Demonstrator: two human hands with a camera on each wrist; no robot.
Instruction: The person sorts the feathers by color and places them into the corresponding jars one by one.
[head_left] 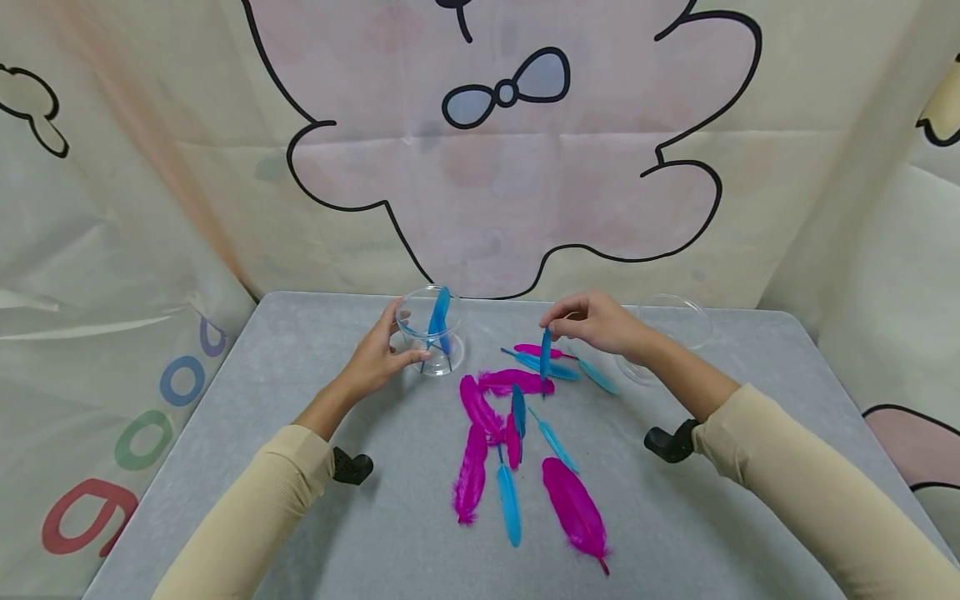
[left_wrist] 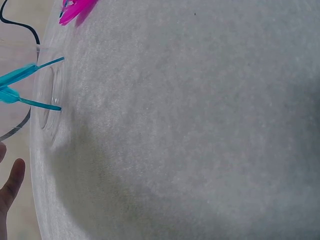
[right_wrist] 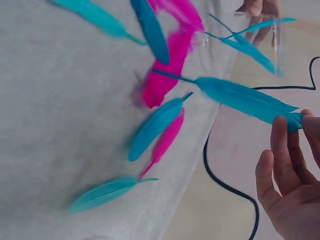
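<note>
Grey felt bench (head_left: 300, 500), cartoon backdrop. Left hand (head_left: 372, 360) grips clear cup (head_left: 430, 332) near the far edge, two blue feathers already in it. Right hand (head_left: 600, 323) pinches blue feather (head_left: 545, 357) by its tip. Risks: light pinch could slip; feather may catch the rim; cup could tip.

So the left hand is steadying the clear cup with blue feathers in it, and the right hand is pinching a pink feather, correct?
Not quite: the feather pinched by the right hand is blue, as the right wrist view shows. The left hand does hold the clear cup with blue feathers in it.
</note>
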